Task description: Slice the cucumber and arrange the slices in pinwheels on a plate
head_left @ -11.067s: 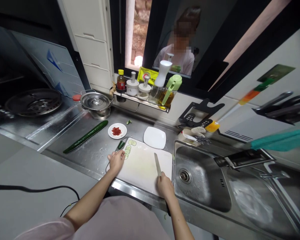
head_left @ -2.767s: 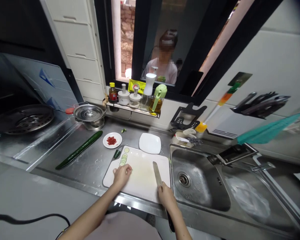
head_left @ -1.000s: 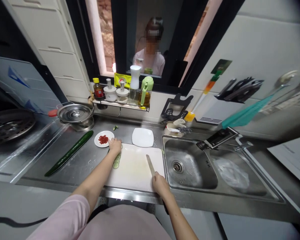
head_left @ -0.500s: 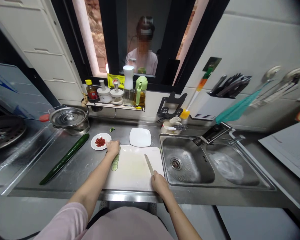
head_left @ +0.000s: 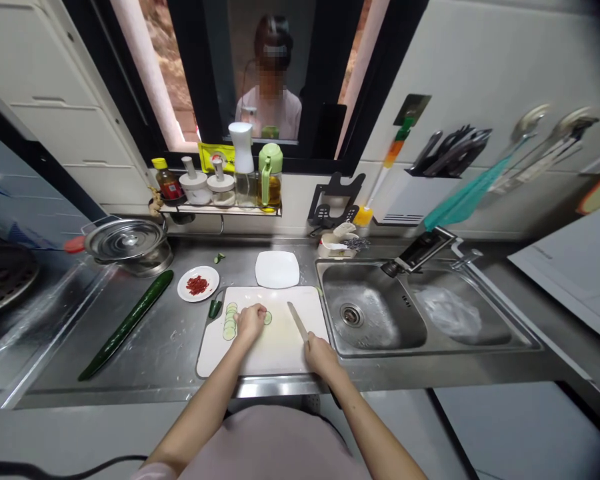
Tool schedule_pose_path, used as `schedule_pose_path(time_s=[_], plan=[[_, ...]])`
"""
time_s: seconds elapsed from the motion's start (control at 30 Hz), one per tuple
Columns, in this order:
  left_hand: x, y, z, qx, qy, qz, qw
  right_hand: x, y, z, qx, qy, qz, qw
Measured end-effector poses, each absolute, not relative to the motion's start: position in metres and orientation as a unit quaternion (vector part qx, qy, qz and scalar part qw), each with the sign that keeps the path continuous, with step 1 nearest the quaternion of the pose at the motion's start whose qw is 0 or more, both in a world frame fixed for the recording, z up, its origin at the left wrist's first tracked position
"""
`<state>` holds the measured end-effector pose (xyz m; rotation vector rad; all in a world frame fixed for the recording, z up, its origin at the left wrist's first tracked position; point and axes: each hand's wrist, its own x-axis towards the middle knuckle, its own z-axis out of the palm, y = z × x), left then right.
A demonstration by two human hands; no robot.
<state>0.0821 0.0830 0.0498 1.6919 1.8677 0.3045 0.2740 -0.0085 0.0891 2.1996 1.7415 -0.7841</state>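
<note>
My left hand (head_left: 251, 322) is over the white cutting board (head_left: 280, 357), its fingers pinched. A bit of red shows at the fingertips, like the small red goji berries (head_left: 197, 285) on the small white plate (head_left: 181, 287). Just right of these fingertips is a single cucumber slice (head_left: 268, 319), lying on the board. To the left of the hand runs a row of overlapping cucumber slices (head_left: 229, 325). My right hand (head_left: 321, 357) is closed round the handle of a knife (head_left: 297, 321), whose blade points away from me over the board's right part.
A whole cucumber (head_left: 127, 327) lies on the counter at left, near a lidded steel pot (head_left: 145, 259). Cucumber ends (head_left: 215, 308) sit at the board's left edge. Behind the board is a white square plate (head_left: 277, 269). The double sink (head_left: 375, 320) borders the board's right side.
My left hand has moved right from the small plate of red berries to the board, beside a cucumber slice. My right hand keeps hold of the knife, nearly in place.
</note>
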Motion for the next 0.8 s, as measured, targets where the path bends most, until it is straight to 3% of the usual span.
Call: schedule_pose_path(time_s=[0.8], plan=[[0.076,0.092,0.045,0.625,0.729,0.065,0.272,0.252,-0.031,0.110,0.680,0.673,-0.263,0.122]])
